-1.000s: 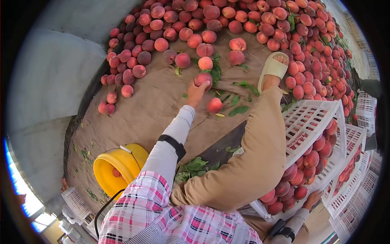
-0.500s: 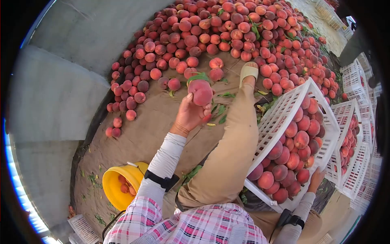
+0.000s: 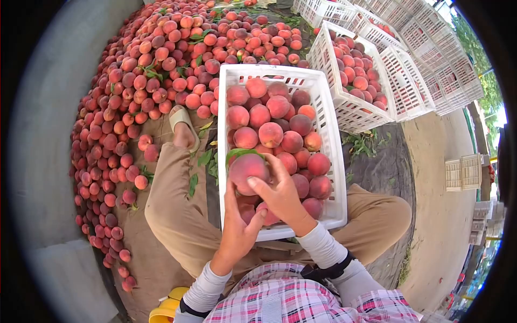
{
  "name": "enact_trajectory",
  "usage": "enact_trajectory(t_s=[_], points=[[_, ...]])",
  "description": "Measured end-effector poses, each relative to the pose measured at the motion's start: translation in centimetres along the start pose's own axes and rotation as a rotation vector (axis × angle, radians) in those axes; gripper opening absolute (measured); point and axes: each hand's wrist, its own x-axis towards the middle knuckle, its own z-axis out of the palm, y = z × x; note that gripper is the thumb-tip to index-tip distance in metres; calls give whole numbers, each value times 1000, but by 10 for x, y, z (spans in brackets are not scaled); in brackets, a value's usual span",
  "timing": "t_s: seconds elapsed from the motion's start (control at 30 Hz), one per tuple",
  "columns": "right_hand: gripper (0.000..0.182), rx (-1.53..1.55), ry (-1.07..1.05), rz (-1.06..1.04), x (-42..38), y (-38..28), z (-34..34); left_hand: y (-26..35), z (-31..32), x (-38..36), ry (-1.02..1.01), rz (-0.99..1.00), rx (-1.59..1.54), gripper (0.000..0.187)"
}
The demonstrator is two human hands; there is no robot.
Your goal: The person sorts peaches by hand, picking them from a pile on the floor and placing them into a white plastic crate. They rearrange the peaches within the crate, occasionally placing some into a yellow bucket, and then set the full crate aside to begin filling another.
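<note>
A large red peach [image 3: 249, 173] with a green leaf [image 3: 242, 154] behind it is held over a white slatted crate [image 3: 338, 207]. My right hand [image 3: 284, 198] is closed on this peach, thumb on its near face and fingers over its right side. My left hand [image 3: 237, 229] is curled below, its fingertips at the peach's lower left. Beside the left thumb shows a second peach [image 3: 269, 214], partly hidden by both hands. More red peaches [image 3: 270, 134] fill the crate, which stands between my bent legs.
A big pile of peaches [image 3: 126, 102] spreads over the ground sheet at left and far side. Another peach-filled crate [image 3: 323, 54] stands at right, with stacked white crates [image 3: 441, 64] behind. A yellow bucket [image 3: 171, 307] sits at lower left, near a grey wall [image 3: 48, 161].
My view has turned right toward the crate. My left hand has brought the leafy peach from over the ground sheet to above the crate, and my right hand has left the crate's edge and taken hold of it.
</note>
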Motion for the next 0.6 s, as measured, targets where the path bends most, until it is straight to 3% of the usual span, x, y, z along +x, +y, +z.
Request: enact_trajectory(t_s=[0.07,0.17,0.27,0.4,0.53,0.6], points=[[60,-65,54,-48,14,13,-36,-5,5,6,-202,-63,118,79],[61,261,96,116,37,7,-67,-11,14,17,-286,46,256,76],[54,190,280,35,83,4,-94,-15,7,20,-298,-55,113,66],[59,-308,426,-41,168,8,-152,-11,-12,17,-262,-187,-14,52],[61,-446,415,-5,229,18,-174,-8,-21,18,-219,-210,3,43],[61,-1189,324,-36,251,33,-194,-3,-21,19,-214,-214,-7,42]])
